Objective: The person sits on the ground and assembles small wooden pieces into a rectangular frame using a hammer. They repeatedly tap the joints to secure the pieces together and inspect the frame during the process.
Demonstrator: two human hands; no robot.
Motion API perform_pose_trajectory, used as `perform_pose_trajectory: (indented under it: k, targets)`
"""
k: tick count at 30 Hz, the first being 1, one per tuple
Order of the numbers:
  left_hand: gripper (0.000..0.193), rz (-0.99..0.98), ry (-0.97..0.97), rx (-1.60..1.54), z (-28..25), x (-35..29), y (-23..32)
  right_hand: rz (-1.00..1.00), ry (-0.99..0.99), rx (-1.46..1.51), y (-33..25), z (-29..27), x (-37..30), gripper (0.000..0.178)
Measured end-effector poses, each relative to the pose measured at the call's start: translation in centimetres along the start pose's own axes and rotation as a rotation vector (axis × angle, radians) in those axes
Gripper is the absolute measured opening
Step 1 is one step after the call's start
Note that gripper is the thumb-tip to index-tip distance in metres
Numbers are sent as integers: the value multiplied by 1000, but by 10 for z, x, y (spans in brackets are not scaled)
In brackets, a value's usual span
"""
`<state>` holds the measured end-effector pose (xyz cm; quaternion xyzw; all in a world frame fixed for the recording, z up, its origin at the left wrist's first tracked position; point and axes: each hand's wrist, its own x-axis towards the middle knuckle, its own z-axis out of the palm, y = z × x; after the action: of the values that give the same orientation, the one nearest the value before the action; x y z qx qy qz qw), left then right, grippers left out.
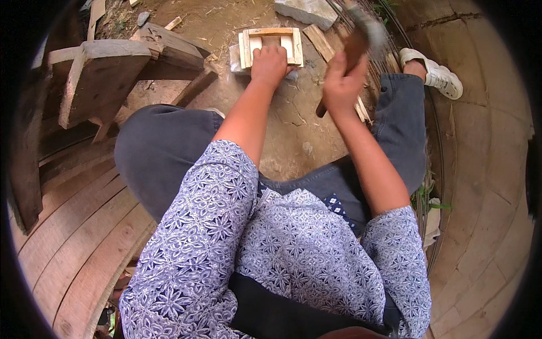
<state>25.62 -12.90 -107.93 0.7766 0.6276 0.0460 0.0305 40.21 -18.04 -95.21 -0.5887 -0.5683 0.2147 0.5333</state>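
Observation:
A small pale wooden frame point(275, 32), built from short strips, lies on the ground in front of me. My left hand point(269, 65) is closed over its near side, fingers curled across the edge and hiding part of it. To the right, my right hand point(343, 85) grips the wooden handle of a hammer point(357, 48). The hammer is raised, with its head blurred by motion, up and to the right of the frame and apart from it. Beneath the frame a whitish block point(236, 59) shows in part.
A grey stone slab point(307, 11) lies beyond the frame. Split wood pieces point(319, 42) and thin rods point(403, 31) are on the right, beside a wall point(485, 141). Wooden furniture parts point(104, 73) and curved slats point(84, 243) crowd the left. My bent legs flank the dirt ground point(288, 135).

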Motion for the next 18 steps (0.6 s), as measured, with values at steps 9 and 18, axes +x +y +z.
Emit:
perform_pose_trajectory:
  k: [9, 18]
  targets:
    - [55, -16, -43, 18, 1, -4, -14, -8, -142, 57, -13, -2, 1, 28]
    - [57, 25, 22, -2, 13, -4, -12, 27, -351, -87, 28, 24, -13, 39]
